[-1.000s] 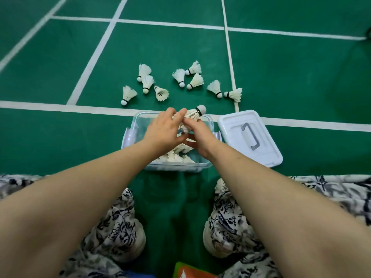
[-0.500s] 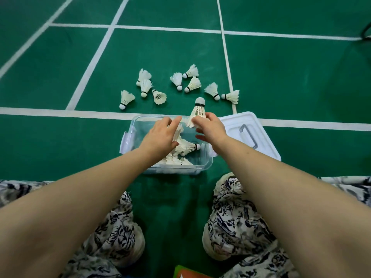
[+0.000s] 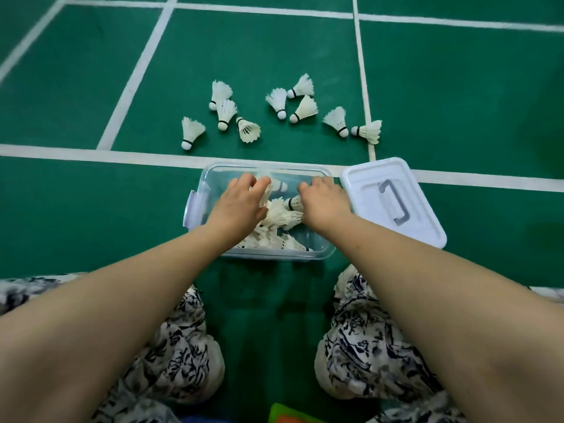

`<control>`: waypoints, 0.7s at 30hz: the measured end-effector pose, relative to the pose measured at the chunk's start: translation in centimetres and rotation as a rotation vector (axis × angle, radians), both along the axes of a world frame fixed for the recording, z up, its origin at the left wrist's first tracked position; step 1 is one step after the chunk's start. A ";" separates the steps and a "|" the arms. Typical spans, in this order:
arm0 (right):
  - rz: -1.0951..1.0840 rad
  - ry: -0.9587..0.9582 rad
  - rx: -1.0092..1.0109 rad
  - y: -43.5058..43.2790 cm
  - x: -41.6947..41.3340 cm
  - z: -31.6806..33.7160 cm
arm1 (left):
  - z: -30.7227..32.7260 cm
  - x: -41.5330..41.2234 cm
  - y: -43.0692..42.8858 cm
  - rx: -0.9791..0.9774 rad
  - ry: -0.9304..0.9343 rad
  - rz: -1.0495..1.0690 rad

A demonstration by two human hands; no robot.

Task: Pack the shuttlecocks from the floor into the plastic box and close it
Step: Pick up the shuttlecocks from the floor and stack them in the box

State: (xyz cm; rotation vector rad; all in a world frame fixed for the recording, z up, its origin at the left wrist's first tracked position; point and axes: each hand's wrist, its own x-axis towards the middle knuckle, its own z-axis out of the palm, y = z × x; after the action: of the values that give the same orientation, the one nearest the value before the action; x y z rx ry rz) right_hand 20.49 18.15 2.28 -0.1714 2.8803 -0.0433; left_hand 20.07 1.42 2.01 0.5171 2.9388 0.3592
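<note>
A clear plastic box stands open on the green floor in front of me, with several white shuttlecocks piled inside. My left hand reaches in from the left, its fingertips pinched on the feathers of a blurred shuttlecock at the box's far side. My right hand is curled over the right half of the pile, beside a black-banded cork; its fingertips are hidden. Several more shuttlecocks lie loose on the floor beyond the box.
The box's white lid, with a grey handle, lies flat against the box's right side. White court lines cross the floor. My knees in patterned trousers flank the near side. An orange and green item sits at the bottom edge.
The shuttlecock held upright above the box's far rim has come down into the box. Both hands have dropped lower, into the box.
</note>
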 end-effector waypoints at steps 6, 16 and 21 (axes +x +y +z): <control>0.034 -0.186 -0.124 -1.1 -1.7 -2.8 | -1.1 -0.8 -0.9 0.063 -0.013 0.019; -0.079 -0.397 -0.280 -2.1 -1.4 -5.8 | -2.4 -1.6 -0.8 0.129 0.070 -0.010; -0.086 -0.443 -0.221 -1.9 -0.6 -6.4 | -2.3 -1.6 -0.4 0.140 0.112 -0.064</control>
State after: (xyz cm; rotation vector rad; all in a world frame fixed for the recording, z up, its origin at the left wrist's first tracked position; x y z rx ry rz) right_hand 19.88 16.28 -4.08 -0.0666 2.4329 -0.3685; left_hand 18.50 0.98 -0.25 0.6682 3.0098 0.5492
